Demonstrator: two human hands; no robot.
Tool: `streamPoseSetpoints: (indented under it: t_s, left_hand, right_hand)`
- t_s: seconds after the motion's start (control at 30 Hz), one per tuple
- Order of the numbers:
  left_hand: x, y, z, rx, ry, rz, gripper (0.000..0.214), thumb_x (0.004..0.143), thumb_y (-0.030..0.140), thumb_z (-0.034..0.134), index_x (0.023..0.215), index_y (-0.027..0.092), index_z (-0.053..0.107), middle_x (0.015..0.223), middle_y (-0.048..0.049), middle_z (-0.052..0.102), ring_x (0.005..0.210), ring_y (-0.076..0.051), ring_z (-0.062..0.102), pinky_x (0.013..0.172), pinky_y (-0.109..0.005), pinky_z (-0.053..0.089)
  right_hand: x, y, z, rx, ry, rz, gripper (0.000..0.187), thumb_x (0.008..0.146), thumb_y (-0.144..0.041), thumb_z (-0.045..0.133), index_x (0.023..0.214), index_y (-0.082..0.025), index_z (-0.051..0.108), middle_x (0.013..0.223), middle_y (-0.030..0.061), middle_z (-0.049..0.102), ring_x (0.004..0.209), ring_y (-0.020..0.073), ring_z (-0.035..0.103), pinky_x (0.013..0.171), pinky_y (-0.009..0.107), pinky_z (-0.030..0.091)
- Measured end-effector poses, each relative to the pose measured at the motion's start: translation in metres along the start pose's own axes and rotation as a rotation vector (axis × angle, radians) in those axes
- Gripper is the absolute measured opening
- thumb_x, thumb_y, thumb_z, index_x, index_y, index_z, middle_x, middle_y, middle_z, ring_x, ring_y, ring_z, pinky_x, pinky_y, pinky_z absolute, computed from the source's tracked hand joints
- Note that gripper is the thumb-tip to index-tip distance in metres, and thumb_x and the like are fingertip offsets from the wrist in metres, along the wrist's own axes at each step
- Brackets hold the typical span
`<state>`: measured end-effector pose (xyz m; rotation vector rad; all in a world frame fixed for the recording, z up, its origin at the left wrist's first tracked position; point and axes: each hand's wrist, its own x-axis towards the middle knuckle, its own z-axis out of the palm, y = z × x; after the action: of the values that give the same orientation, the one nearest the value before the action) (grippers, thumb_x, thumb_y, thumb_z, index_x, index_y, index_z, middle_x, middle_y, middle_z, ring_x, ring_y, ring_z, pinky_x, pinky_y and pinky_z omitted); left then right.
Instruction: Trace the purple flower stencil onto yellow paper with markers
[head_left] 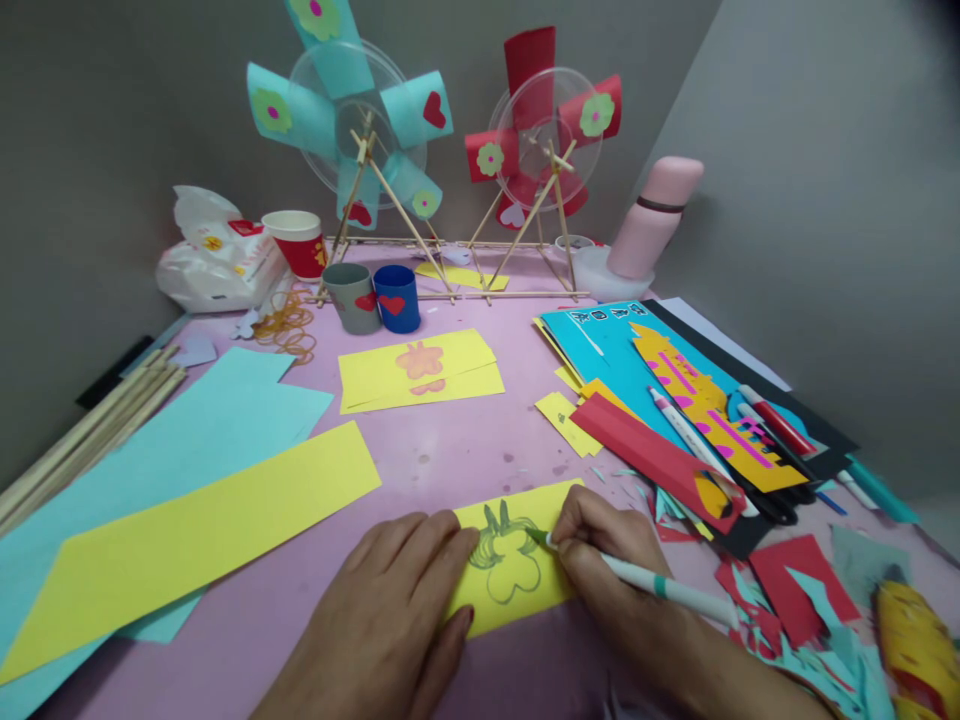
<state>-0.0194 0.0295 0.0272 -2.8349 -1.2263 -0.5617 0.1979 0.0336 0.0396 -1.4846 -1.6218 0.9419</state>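
A piece of yellow paper (551, 587) lies on the pink tabletop in front of me, bearing a green drawing (514, 578) that resembles a butterfly with two feelers. My left hand (394, 590) rests flat over the paper's left end, fingers extended and touching it. With my right hand (611, 550) I grip a white marker (679, 594) with a green band. Its green tip meets the upper right wing of the drawing. Farther back, two overlapping yellow pieces (457, 385) carry an orange butterfly-like drawing.
Left are a long yellow strip (202, 545), light blue sheets (247, 410) and wooden sticks (97, 420). Two paper windmill-like wheels (367, 170) on stick frames, small cups (396, 298) and a pink bottle (649, 225) stand behind. Right are coloured sheets, markers and red scraps (806, 590).
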Motion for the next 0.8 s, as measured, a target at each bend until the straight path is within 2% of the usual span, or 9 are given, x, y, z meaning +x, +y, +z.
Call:
streamPoseSetpoints:
  t_s: [0.3,0.47,0.8]
  left_hand:
    - [-0.0021,-0.0005,0.0038,-0.032,-0.007,-0.013,0.037,0.086,0.023,0.049,0.123,0.022,0.052,0.119,-0.0052,0.06,0.103,-0.024,0.054,0.087,-0.037,0.045]
    - [-0.0023,-0.0006,0.0039,-0.022,0.003,-0.012,0.037,0.086,0.024,0.05,0.123,0.023,0.053,0.118,-0.0046,0.06,0.103,-0.023,0.056,0.087,-0.036,0.045]
    - [0.0009,0.0003,-0.0006,-0.01,0.001,-0.002,0.035,0.085,0.023,0.05,0.121,0.021,0.054,0.116,-0.0054,0.062,0.101,-0.023,0.058,0.086,-0.037,0.047]
  right_hand:
    - [-0.0003,0.0027,-0.0016,0.042,-0.034,-0.012,0.008,0.064,-0.018,0.037,0.061,-0.023,0.042,0.045,-0.0079,0.032,0.041,0.0102,0.031,0.04,0.022,0.023]
    - [-0.0031,0.0039,-0.0026,0.071,-0.064,-0.031,0.01,0.067,-0.017,0.038,0.062,-0.022,0.043,0.047,-0.0071,0.035,0.043,0.0112,0.035,0.041,0.022,0.027]
    - [-0.0019,0.0075,-0.0013,0.03,0.014,0.02,0.01,0.068,-0.017,0.037,0.062,-0.023,0.041,0.049,-0.0061,0.037,0.046,0.0121,0.036,0.043,0.022,0.026]
